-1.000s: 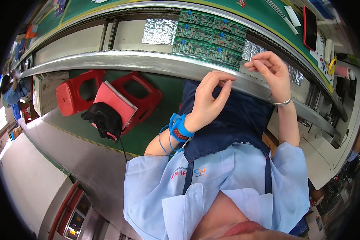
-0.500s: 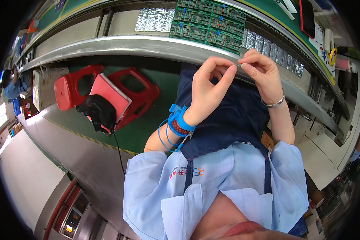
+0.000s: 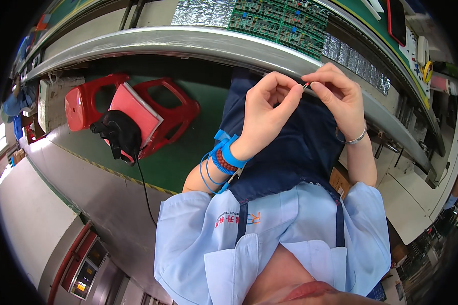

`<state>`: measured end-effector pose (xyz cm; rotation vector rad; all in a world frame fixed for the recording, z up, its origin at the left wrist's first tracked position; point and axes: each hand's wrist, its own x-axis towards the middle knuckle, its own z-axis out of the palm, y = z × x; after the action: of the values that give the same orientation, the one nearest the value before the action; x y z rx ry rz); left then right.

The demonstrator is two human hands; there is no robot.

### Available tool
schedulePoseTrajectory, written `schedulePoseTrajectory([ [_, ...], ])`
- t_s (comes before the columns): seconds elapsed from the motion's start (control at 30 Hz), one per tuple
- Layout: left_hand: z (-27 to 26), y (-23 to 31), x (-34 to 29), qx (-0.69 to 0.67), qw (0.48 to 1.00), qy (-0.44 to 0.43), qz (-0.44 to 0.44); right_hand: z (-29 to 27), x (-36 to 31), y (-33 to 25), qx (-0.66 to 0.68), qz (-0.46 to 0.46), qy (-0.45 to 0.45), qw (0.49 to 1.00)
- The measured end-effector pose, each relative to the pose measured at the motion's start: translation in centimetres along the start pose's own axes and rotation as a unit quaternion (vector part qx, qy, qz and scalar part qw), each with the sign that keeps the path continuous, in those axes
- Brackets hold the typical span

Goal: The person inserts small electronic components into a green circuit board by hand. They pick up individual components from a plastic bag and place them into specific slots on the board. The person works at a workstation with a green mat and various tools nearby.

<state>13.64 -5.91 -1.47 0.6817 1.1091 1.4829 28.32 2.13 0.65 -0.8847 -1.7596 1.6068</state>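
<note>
In front of my apron, the two hands meet at the fingertips. Between them is a small red electronic component with thin metal leads [image 3: 306, 85], too tiny to make out fully. My right hand [image 3: 342, 99] pinches its red end between thumb and forefinger. The thumb and forefinger of my left hand [image 3: 269, 112] are closed at the lead end, with the other fingers curled. A blue coiled wrist strap [image 3: 224, 157] circles my left wrist, and a silver bangle [image 3: 352, 139] my right. Just beyond the hands lies a panel of green circuit boards [image 3: 280, 25].
A metal rail [image 3: 188, 40] runs between me and the boards. Silvery bubble sheets [image 3: 201, 12] lie either side of the boards. A dark phone with a red edge [image 3: 396, 23] rests at far right. Red stools [image 3: 81, 107] carrying a black bag [image 3: 118, 133] stand to the left.
The view has shifted, so boards and rail appear higher and farther right. My hands stay together; the component's red end now shows at my right fingertips, where only thin leads were visible before.
</note>
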Motion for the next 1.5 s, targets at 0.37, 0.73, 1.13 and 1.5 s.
schedulePoseTrajectory([
  [0.37, 0.0, -0.5, -0.2, 0.018, 0.999, -0.03, 0.01, -0.2, -0.3, 0.4, -0.046, -0.003, 0.013, 0.999],
  [0.73, -0.6, -1.1, 0.1, -0.016, 0.998, -0.05, -0.046, -0.3, 0.0, -0.1, -0.132, -0.011, 0.007, 0.991],
  [1.13, -0.9, -1.8, 0.5, 0.277, 0.931, 0.001, 0.239, -0.4, 0.2, -1.1, -0.191, 0.001, -0.013, 0.982],
  [1.5, -1.2, -1.8, 2.2, 0.361, 0.862, 0.025, 0.354, -0.6, 1.3, -1.6, -0.215, 0.014, -0.021, 0.976],
])
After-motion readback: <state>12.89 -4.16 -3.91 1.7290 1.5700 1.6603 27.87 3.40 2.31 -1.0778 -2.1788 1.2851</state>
